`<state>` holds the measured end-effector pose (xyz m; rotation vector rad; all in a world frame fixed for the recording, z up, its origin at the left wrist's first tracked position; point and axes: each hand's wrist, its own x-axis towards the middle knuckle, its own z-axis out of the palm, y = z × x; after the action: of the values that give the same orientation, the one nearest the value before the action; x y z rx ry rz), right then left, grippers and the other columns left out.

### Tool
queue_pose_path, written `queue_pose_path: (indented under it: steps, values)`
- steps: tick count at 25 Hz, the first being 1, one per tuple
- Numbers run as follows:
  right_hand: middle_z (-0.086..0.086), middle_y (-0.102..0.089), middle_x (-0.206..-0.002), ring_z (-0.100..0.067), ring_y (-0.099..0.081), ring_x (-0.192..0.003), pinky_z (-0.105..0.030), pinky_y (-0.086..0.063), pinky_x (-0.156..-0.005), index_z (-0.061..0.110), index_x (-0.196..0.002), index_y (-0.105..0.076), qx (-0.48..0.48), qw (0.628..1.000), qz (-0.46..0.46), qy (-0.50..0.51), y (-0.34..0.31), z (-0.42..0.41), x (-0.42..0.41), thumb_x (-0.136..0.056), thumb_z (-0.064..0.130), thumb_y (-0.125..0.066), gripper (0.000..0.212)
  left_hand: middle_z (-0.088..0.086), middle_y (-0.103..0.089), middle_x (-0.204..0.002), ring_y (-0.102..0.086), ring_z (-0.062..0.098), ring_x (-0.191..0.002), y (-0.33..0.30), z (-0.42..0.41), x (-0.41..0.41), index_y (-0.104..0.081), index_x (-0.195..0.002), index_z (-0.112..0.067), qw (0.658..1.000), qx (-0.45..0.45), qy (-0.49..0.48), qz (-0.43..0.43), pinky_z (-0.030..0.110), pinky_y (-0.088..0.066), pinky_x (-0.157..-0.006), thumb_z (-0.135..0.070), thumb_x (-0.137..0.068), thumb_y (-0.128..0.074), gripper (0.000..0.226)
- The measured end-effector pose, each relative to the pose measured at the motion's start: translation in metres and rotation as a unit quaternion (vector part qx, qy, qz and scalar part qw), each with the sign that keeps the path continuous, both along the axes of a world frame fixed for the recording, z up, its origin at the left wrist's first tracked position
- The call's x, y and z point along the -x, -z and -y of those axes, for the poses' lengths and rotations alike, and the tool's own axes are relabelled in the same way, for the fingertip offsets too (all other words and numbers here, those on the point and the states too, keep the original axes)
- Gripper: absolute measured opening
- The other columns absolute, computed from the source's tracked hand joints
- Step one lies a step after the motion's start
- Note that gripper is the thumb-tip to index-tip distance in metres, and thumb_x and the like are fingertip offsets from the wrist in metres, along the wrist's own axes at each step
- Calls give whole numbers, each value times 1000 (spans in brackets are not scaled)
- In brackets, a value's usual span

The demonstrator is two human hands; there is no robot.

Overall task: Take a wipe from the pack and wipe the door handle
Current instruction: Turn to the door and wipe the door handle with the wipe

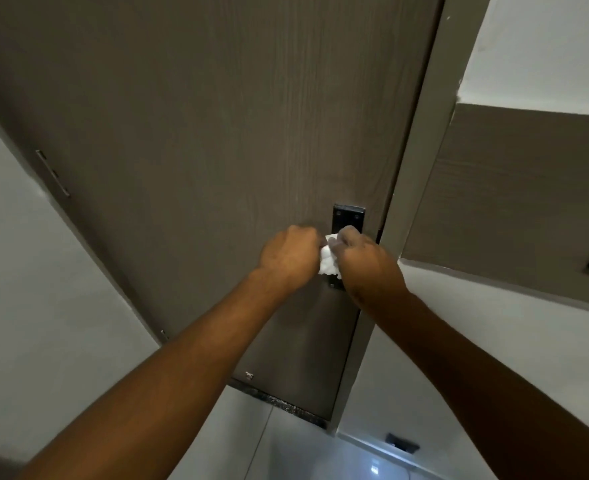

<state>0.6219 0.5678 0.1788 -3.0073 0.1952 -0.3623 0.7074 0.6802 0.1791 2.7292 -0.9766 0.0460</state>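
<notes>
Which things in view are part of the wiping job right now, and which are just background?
In use: white wipe, black handle plate, left hand, right hand. The handle itself is hidden by the hands.

Background: door, door frame, hinge, floor.

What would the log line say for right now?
stage: wiping | left hand: by handle | right hand: holds wipe | handle plate: on door

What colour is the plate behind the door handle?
Black, with small screws at its top corners; the plate shows best in the head view.
</notes>
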Motion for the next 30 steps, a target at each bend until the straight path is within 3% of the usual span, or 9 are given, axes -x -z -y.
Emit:
queue_pose_path:
  steps: [2,5,8,10,12,15,20,27,30]
  values:
    - [-15,-51,-124,-31,-56,-101,-38,-48,-79,5,-121,-57,37,998,-49,-21,-3,0,-9,-87,14,-65,36,5,-63,-100,-56,19,-83,-6,-14,-16,-75,-109,-17,997,-9,75,30,29,-46,-66,-22,-92,-68,19]
    - [-16,-57,-121,-32,-58,-104,-36,-46,-79,3,-121,-56,-11,992,-116,52,-6,-6,-27,-84,15,-71,42,13,-63,-125,-54,33,-119,-23,-54,-61,-77,-109,-14,958,-14,216,190,44,-51,-92,-28,-90,-69,25]
    - [-16,-66,-109,-32,-62,-90,-38,-46,-73,4,-107,-65,-93,979,-156,94,-10,-38,-62,-88,16,-65,22,23,-52,-150,-47,45,-140,-38,-92,-118,-63,-138,-9,895,7,198,399,56,-43,-113,-21,-94,-61,46]
    - [-17,-69,-100,-31,-62,-80,-35,-46,-69,15,-84,-68,-150,969,-186,69,-16,-72,-87,-83,25,-64,11,23,-35,-163,-31,44,-150,-46,-103,-148,-42,-154,-9,861,-18,216,460,54,-28,-121,-24,-98,-54,59]
    - [-13,-69,-90,-32,-65,-80,-33,-46,-67,17,-75,-65,-134,971,-189,62,-17,-82,-100,-79,28,-64,12,21,-22,-168,-19,43,-155,-48,-102,-166,-26,-160,-12,842,-37,242,481,53,-16,-125,-29,-98,-51,69]
    - [-5,-58,-75,-22,-60,-67,-33,-49,-64,5,-99,-69,2,981,-171,95,-17,-44,-70,-83,14,-71,19,20,-14,-169,-11,43,-156,-47,-97,-180,-15,-162,-13,823,-39,268,499,53,-7,-127,-36,-93,-51,81]
    - [-14,-65,-109,-29,-65,-91,-38,-55,-80,7,-111,-66,48,982,-163,86,-13,-45,-57,-85,10,-68,27,17,-13,-170,-6,43,-156,-35,-84,-191,-16,-163,-14,799,3,290,527,57,1,-126,-39,-84,-54,92]
    - [-8,-60,-114,-25,-56,-99,-35,-48,-69,12,-110,-69,143,984,6,104,15,-110,-101,-97,24,-53,24,12,-17,-170,-7,38,-158,-30,-73,-221,-22,-163,-18,743,54,346,571,52,2,-128,-43,-86,-51,85]
    - [-2,-58,-112,-17,-51,-96,-33,-46,-77,17,-105,-69,108,976,128,140,30,-78,-63,-93,26,-61,17,10,-15,-172,-10,37,-158,-23,-68,-229,-24,-163,-19,729,89,349,582,52,0,-128,-42,-85,-49,85]
